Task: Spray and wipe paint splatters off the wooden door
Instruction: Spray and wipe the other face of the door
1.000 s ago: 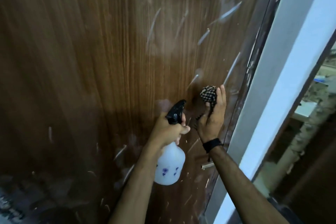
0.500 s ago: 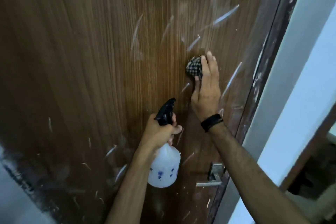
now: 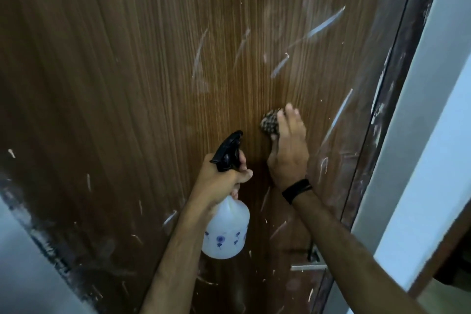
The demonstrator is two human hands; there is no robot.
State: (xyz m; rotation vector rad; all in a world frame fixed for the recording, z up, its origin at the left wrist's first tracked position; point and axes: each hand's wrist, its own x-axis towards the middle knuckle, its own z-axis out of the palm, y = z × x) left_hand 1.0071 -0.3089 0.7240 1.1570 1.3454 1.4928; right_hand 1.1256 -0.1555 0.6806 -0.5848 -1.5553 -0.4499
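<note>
The checked cloth is pressed flat to the wooden door under the right hand, the spray bottle is gripped by the left hand just left of it, and firm strokes are best carried up-right toward the long white streaks.

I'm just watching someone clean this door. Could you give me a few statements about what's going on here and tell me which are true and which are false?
1. The left hand holds a spray bottle with a black trigger head. True.
2. The right hand presses a plain white sponge against the door. False: it presses a dark checked cloth.
3. White paint streaks show on the wood above the cloth. True.
4. The bottle is solid red. False: it is whitish with small blue flower prints.
5. A black band sits on the right wrist. True.
</note>
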